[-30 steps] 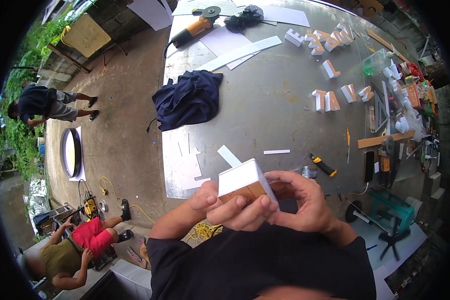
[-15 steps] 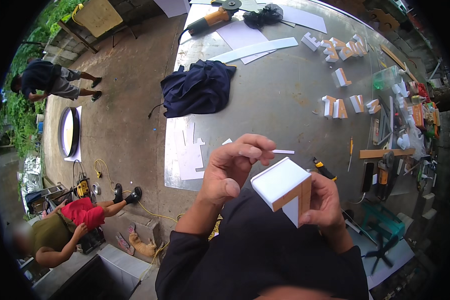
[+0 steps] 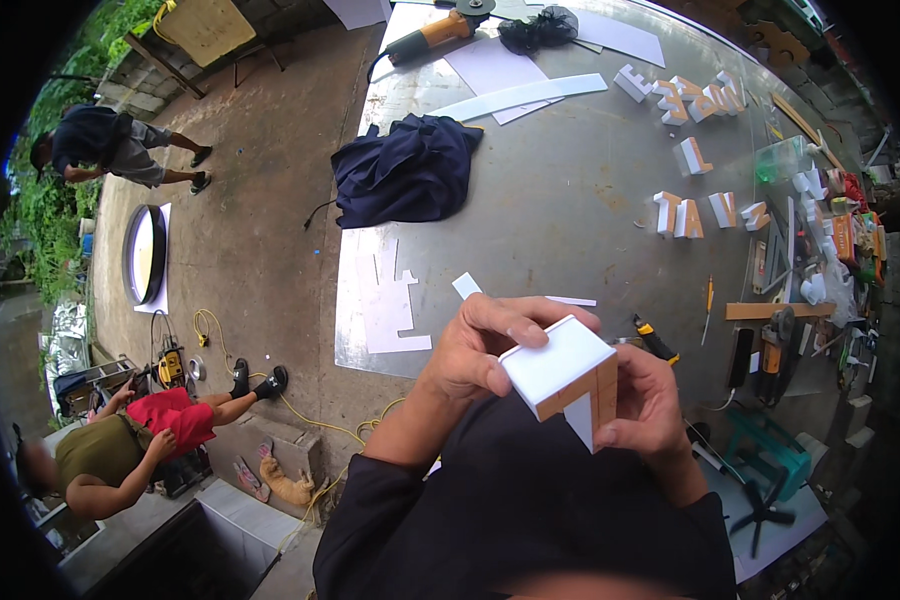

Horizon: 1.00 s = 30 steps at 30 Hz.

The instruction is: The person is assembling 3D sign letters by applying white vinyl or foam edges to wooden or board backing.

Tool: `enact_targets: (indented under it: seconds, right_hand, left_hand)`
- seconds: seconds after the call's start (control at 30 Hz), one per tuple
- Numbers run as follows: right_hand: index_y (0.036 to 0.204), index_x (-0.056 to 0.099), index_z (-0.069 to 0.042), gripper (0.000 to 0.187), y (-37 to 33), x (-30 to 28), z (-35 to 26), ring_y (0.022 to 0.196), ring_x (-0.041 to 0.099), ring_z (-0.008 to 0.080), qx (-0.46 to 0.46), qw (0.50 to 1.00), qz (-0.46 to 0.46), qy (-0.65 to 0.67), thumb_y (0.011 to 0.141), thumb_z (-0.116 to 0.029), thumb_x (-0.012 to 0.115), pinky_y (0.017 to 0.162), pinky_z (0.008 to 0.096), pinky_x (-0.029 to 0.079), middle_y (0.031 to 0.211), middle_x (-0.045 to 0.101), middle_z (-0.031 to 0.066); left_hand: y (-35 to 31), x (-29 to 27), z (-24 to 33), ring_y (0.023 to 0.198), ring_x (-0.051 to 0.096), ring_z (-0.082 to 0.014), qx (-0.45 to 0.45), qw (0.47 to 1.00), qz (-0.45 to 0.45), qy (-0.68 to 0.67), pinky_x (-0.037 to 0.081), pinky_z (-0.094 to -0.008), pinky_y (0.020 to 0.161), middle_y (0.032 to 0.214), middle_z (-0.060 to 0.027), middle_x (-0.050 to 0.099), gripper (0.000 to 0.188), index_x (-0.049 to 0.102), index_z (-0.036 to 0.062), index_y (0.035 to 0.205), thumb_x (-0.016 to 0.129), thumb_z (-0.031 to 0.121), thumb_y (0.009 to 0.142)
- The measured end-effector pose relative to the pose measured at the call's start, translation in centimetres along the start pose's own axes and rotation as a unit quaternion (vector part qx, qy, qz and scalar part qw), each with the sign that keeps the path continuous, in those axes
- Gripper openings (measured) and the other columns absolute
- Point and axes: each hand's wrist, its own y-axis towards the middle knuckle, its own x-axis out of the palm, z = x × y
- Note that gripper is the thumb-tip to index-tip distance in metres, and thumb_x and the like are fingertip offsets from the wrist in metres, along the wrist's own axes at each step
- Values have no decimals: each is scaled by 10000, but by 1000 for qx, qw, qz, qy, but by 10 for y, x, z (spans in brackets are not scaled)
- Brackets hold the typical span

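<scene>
Shifted since the earlier frame: left hand (image 3: 473,345), then clear of the white-and-brown letter block (image 3: 567,366), now against its left rim, thumb at the corner, fingers bent over the upper side and closed on it. Clamped on the block's brown leg: right hand (image 3: 648,408), thumb in front, fingers behind. Held up off the worktop (image 3: 560,225), by its near edge, before a dark shirt (image 3: 520,480): the block, white face upward.

Just beyond the hands, toward the near edge: 1 short white strip (image 3: 466,286), 1 thin white strip (image 3: 573,301) and a yellow-and-black cutter (image 3: 656,341). At the near left corner, a cut white sheet (image 3: 388,300); along the left edge, a navy cloth (image 3: 407,170); farther up, an orange-and-black grinder (image 3: 425,40) near black mesh (image 3: 540,30). Toward the right edge, a row of 4 letter blocks (image 3: 687,217), with 1 more farther back and a cluster nearer the far edge. Past the left edge, on the floor (image 3: 270,150), a round black frame (image 3: 159,258) and 2 people, 1 in red shorts (image 3: 170,418).
</scene>
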Motion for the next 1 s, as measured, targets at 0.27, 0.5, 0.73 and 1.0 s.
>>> enact_targets:
  seconds: [0.27,0.5,0.73,1.0]
  right_hand:
    - [1345,536,72,669,-1,6,-3,1066,698,212,0,999,5,-36,776,-74,857,990,356,529,1134,708,163]
    - [1305,577,66,610,3,11,-8,1068,707,229,-29,990,24,-138,789,-97,860,959,353,558,1156,711,177]
    - [1327,557,74,640,8,16,-8,1061,700,212,-33,978,35,-203,786,-94,854,947,338,550,1179,695,165]
    - [1276,591,78,586,12,13,-5,1035,729,270,-56,973,57,-217,798,-133,856,915,367,585,1121,720,224]
  left_hand:
    - [8,-11,-1,1290,565,-424,93,990,-59,94,459,-490,1079,1368,-358,543,756,683,46,1290,962,332,649]
    - [1,13,38,858,712,-256,272,661,67,696,549,-364,742,953,-107,743,353,760,28,990,887,140,680]
    - [0,32,39,800,725,-273,262,502,70,822,560,-350,742,869,-148,743,341,745,-21,988,806,73,667]
    - [-7,22,42,845,756,-284,197,567,59,798,582,-333,759,924,-176,763,317,730,-44,1027,778,16,719]
